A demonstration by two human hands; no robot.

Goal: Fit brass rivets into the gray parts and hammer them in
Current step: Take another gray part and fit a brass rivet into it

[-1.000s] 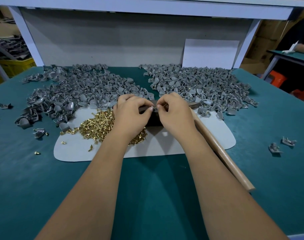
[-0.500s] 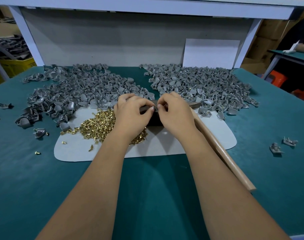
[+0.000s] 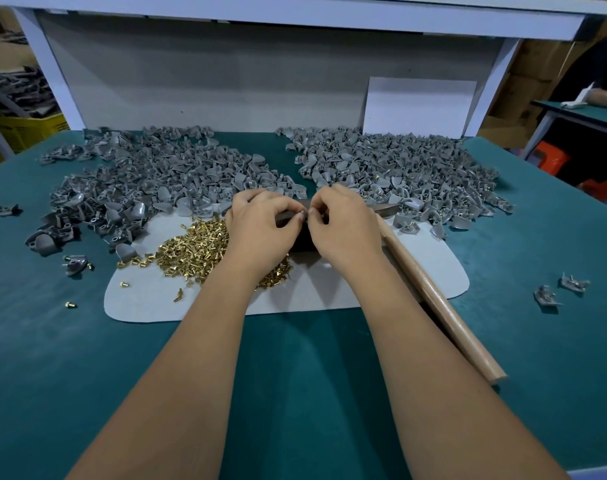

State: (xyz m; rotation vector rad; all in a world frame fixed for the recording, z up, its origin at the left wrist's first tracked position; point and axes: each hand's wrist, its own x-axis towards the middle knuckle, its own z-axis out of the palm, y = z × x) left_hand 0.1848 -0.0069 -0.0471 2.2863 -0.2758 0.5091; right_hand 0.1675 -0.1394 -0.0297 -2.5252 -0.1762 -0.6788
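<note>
Neither left hand (image 3: pixel 260 225) nor right hand (image 3: pixel 343 223) moved — fingertips pinched together.

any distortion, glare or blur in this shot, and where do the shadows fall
Head view: wide-angle bending bows the shelf edge and the hammer handle. No harsh glare, only small glints on the brass rivets. Soft shadows of the forearms fall on the green table and the white mat. The small part pinched between the left hand and right hand is too small to resolve.
</note>
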